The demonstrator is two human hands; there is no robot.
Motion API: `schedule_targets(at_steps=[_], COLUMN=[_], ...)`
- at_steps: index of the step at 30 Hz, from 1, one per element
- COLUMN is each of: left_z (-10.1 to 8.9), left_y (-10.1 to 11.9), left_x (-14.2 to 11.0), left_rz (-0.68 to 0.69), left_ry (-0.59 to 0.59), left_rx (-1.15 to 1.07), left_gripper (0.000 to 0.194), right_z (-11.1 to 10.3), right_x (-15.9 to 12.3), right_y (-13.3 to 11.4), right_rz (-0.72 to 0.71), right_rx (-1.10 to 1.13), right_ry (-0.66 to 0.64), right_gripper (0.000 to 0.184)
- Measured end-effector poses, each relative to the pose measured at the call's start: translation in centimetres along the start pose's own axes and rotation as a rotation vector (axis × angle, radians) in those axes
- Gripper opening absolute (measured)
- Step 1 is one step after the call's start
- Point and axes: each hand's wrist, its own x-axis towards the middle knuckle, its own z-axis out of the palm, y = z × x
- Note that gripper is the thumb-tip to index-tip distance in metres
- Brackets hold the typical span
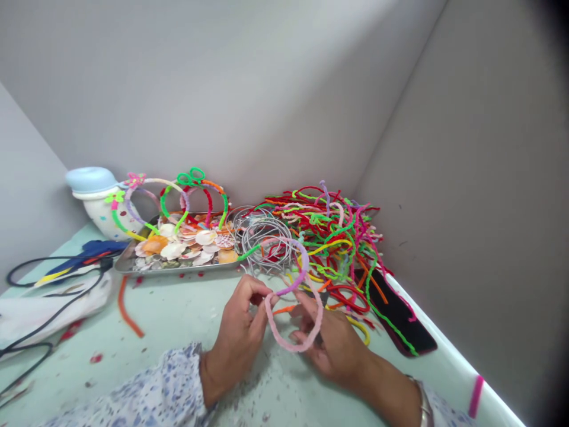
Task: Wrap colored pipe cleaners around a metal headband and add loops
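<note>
A fuzzy pipe cleaner in pale pink and lilac, with a green end (249,253), is bent into a curve and a round pink loop (318,320). My left hand (240,332) pinches it between thumb and fingers where the lilac stretch meets the loop. My right hand (331,341) is just behind the loop's right side, thumb and index finger apart; the loop crosses in front of these fingers. Whether the right fingertips touch the loop I cannot tell. An orange pipe cleaner piece (284,309) shows between the hands.
A metal tray (178,270) of seashells holds several upright pipe cleaner hoops (166,185). Nearby are coiled grey wire (267,228), a heap of coloured pipe cleaners (329,237), a black phone-like slab (391,308), a white container with blue lid (93,178) and black cables (66,308).
</note>
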Motion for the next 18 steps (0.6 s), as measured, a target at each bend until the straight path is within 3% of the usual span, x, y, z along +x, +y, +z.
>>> schedule_targets(at_steps=[4,6,8,11,15,18], left_z=[0.0,0.0,0.0,0.2,0.3,0.2], left_y=[0.1,0.0,0.0,-0.2,-0.4,-0.4], left_x=[0.0,-0.1,-0.3,-0.7,-1.0,-1.1], left_rz=[-0.013,0.0,0.042,0.118,0.191,0.233], left_ry=[-0.006,-0.029,-0.068,-0.148,-0.232,-0.263], left_rx=[-0.018,-0.032,-0.035,-0.032,-0.04,-0.049], left_gripper=[0.006,0.005,0.005,0.007,0.006,0.006], right_z=[-0.9,-1.3,-1.3,-0.8,-0.5,-0.6], right_x=[-0.5,-0.6,-0.6,-0.5,-0.1,0.5], right_y=[-0.4,-1.0,-1.2,-0.6,0.8,1.6], right_rz=[-0.15,-0.283,-0.272,-0.025,0.432,0.679], right_rx=[-0.11,-0.144,-0.167,-0.116,0.183,0.425], right_ry=[0.232,0.245,0.286,0.418,0.576,0.575], right_gripper=[0.068,0.068,0.064,0.05,0.03,0.032])
